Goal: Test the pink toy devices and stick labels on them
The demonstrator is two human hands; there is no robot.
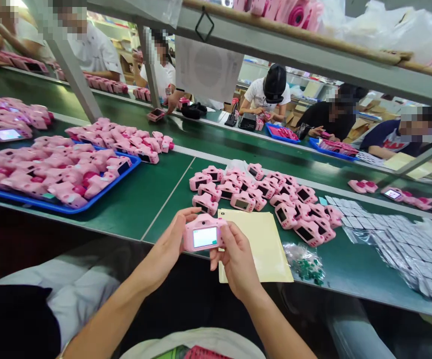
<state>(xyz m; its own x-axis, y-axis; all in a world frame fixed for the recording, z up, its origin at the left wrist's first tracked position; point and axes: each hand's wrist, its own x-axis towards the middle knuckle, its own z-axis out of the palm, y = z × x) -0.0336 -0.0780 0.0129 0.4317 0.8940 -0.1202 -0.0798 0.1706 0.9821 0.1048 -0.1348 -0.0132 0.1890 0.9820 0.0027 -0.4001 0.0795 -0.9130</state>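
A pink toy camera (191,237) with a lit, mostly white screen is held between my two hands, just over the table's near edge. My left hand (170,243) grips its left end, fingers behind it. At the other end my right hand (235,253) has its thumb on the face by the buttons. Beneath and to the right lies a pale yellow sheet (264,244). Beyond it sits a loose group of pink toy cameras (242,200) with dark screens. A clear bag of small green pieces (309,267) rests right of the sheet.
A blue tray (129,172) heaped with pink cameras stands at left. More pink cameras (118,134) lie behind it. Flat packs of whitish squares (398,244) cover the right side. A metal shelf beam (313,47) crosses overhead. Several people work across the green table (178,172).
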